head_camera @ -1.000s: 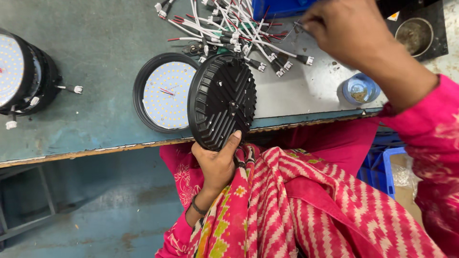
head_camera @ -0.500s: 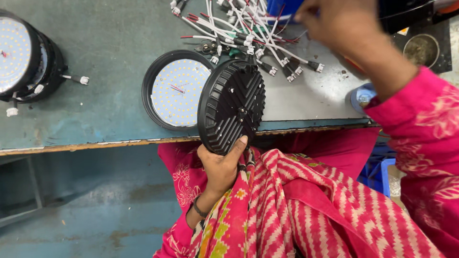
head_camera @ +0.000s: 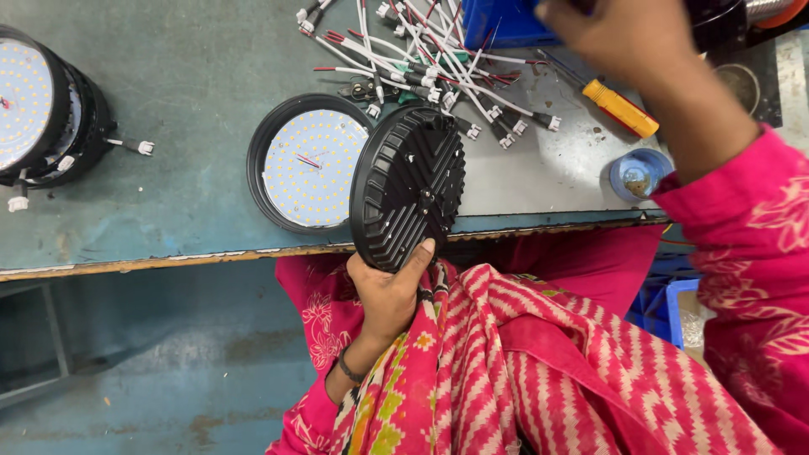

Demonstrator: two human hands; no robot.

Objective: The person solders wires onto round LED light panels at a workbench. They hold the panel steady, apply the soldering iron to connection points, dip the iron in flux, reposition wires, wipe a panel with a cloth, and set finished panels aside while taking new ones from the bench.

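At the centre of the frame, the left hand (head_camera: 389, 291) gripped the black finned lamp housing (head_camera: 409, 187) from below, thumb pressed on its ribbed back, holding it on edge over the front lip of the green workbench (head_camera: 168, 126). The right hand (head_camera: 619, 38) reached toward the blue bin (head_camera: 497, 21) at the top edge; whether its fingers were closed could not be told. A firm thumb hold seemed wise, keeping the housing clear of the LED disc (head_camera: 308, 164) just beside it and the tangle of white wires (head_camera: 430, 59).

Finned housing (head_camera: 409, 185) upright at bench (head_camera: 168, 227) edge, LED disc (head_camera: 312, 168) behind-left; wire bundle (head_camera: 421, 59) beyond; screwdriver (head_camera: 619, 107) right.
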